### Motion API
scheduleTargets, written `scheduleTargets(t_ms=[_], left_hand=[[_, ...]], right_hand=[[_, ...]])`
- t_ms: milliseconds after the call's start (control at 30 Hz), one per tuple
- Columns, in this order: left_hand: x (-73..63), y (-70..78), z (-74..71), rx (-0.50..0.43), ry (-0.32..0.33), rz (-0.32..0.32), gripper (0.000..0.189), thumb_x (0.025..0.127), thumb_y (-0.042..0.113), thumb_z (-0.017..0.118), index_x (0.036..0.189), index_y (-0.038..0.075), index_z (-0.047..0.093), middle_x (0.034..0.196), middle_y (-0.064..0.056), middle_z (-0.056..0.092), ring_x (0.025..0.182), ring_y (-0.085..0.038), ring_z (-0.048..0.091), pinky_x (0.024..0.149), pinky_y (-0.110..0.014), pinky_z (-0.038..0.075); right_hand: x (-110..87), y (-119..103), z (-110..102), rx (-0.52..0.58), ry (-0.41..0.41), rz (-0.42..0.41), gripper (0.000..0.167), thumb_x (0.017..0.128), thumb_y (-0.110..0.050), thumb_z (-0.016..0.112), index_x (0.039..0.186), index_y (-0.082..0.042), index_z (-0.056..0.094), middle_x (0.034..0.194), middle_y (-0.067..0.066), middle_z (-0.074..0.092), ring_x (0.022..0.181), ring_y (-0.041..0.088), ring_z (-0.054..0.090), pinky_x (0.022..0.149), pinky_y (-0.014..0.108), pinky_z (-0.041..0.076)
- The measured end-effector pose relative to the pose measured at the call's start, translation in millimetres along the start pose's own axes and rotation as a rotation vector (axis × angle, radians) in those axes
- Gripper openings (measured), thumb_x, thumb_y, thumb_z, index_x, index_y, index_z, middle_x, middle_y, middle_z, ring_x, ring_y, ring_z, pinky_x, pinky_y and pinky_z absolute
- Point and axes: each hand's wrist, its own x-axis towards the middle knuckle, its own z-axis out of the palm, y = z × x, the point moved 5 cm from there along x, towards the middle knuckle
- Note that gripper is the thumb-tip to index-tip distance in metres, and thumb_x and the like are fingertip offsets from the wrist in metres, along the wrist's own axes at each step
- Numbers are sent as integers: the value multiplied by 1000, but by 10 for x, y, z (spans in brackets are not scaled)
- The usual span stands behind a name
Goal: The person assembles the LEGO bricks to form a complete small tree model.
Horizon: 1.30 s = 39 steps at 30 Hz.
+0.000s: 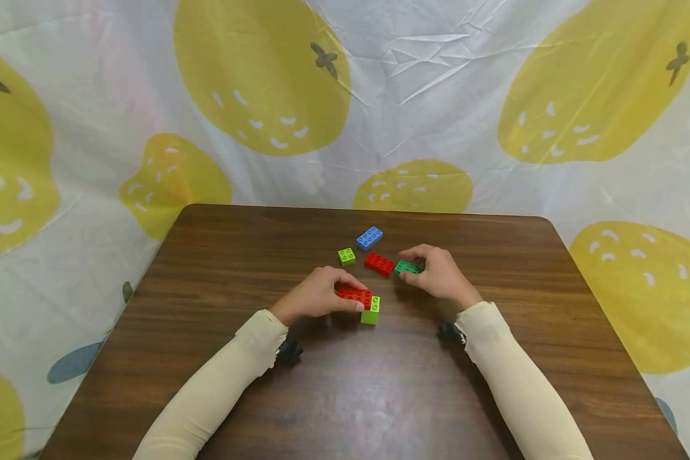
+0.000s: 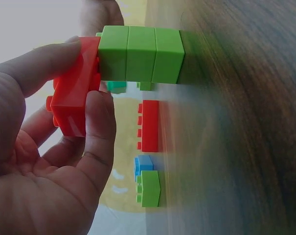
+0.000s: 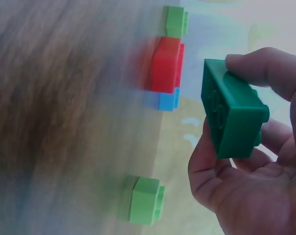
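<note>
My left hand [image 1: 324,295] pinches a red brick [image 2: 75,95] between thumb and fingers. That red brick sits on top of a short column of light green bricks [image 2: 142,55], covering part of its studs. On the right, my right hand [image 1: 439,275] grips a dark green brick [image 3: 236,107] by its edges, with its hollow underside showing in the right wrist view. The dark green brick is held above the table. Just left of it on the table lies another red brick [image 1: 379,264].
A blue brick [image 1: 370,237] and a small light green brick [image 1: 346,257] lie farther back on the brown table [image 1: 379,396]. Another light green brick [image 3: 146,200] shows in the right wrist view. A lemon-patterned cloth [image 1: 299,179] hangs behind the table.
</note>
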Motion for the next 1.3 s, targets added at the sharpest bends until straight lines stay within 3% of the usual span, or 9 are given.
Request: scheduleTargets(t_ms=[333, 533, 833, 1067, 1300], left_hand=[[7, -16, 9, 4, 3, 10, 38, 90, 38, 86, 123, 21, 80, 119, 2, 76, 98, -13, 63, 84, -30, 54], [-15, -15, 14, 1, 0, 5, 38, 90, 37, 85, 124, 19, 80, 120, 1, 76, 98, -13, 63, 83, -29, 55], [-2, 0, -6, 1, 2, 20, 40, 90, 40, 85, 124, 19, 80, 118, 0, 77, 95, -14, 63, 80, -29, 54], [2, -4, -12, 10, 8, 25, 39, 90, 39, 85, 123, 19, 80, 116, 0, 77, 94, -14, 61, 78, -28, 52], [-3, -9, -7, -2, 7, 23, 39, 89, 38, 86, 123, 19, 80, 115, 0, 77, 93, -14, 60, 77, -27, 51]], right_hand=[[-165, -269, -21, 53, -2, -115, 36, 88, -11, 84, 122, -4, 76, 108, 4, 73, 91, 20, 65, 79, 36, 57], [-280, -426, 42, 50, -33, -230, 36, 88, -13, 82, 123, -4, 76, 111, 3, 73, 90, 16, 65, 75, 30, 56], [-411, -614, 148, 56, -69, -315, 36, 89, -14, 81, 124, -8, 76, 117, 1, 72, 94, 14, 64, 74, 28, 55], [-456, -658, 250, 56, -94, -335, 37, 88, -13, 82, 124, -9, 77, 119, 0, 72, 101, 13, 67, 79, 28, 56], [-460, -672, 279, 76, -73, -330, 41, 84, -10, 87, 124, -10, 76, 116, 0, 76, 92, 12, 69, 78, 29, 59]])
